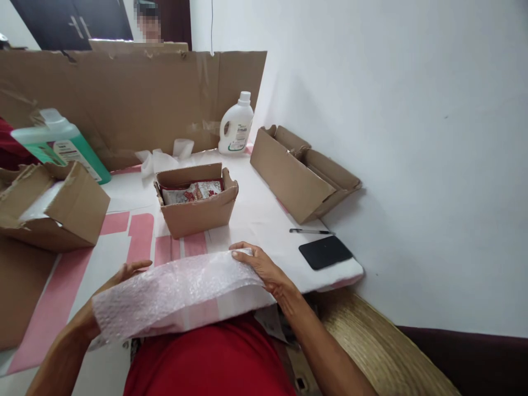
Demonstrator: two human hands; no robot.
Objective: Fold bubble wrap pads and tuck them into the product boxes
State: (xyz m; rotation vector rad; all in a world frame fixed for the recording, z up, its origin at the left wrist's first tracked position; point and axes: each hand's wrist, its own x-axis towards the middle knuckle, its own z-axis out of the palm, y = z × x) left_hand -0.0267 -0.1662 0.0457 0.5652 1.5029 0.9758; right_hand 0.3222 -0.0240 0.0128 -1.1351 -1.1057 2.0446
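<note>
A sheet of clear bubble wrap (177, 286) stretches across the near edge of the table, in front of my body. My right hand (258, 264) pinches its right end between thumb and fingers. Beneath and behind the left end is my left hand (134, 269), its visible fingers stretched out and the wrap draped over the wrist; its thumb is hidden. Just beyond the wrap stands a small open cardboard box (198, 217) with silver and red printed packets (192, 192) inside.
Cardboard boxes stand left (78, 214) and right (289, 176). A green liquid bottle (78, 148) leans at the left; a white jug (237, 126) stands before a cardboard partition (144, 104). A pen (311, 231) and black phone (325, 252) lie right. Beyond is a person (148, 22).
</note>
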